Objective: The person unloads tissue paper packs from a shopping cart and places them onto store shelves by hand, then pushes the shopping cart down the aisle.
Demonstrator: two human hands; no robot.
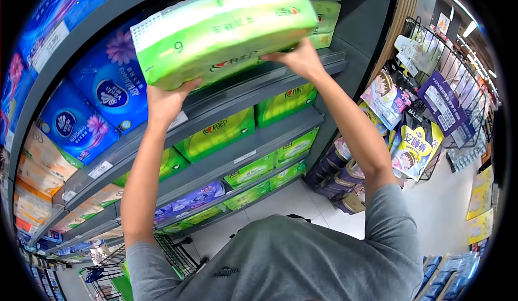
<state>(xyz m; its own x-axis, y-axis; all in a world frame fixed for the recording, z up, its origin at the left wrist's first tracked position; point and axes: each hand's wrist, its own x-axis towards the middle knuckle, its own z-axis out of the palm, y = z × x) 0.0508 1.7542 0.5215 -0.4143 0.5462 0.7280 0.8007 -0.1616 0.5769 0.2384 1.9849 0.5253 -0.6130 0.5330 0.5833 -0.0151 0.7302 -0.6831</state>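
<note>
Green and white film is wrapped around the tissue pack (226, 39), which is held from below by the left hand (166, 102) and the right hand (298, 59), one near each lower end; the thumbs are laid along the near edge, while most of the fingers are hidden by the pack, so how hard it is pressed cannot be told. Just below the fingers the shelf edge (248, 101) is seen, though whether any weight is borne by the shelf cannot be made out. Left of the left fingers, blue packs (110, 93) are stacked; beyond the right fingers, another green pack (328, 23) is placed. A drop could be caused by smooth film sliding over the thumbs, a tilt by uneven support at the two ends, and the neighbouring packs could be knocked by a swung corner
</note>
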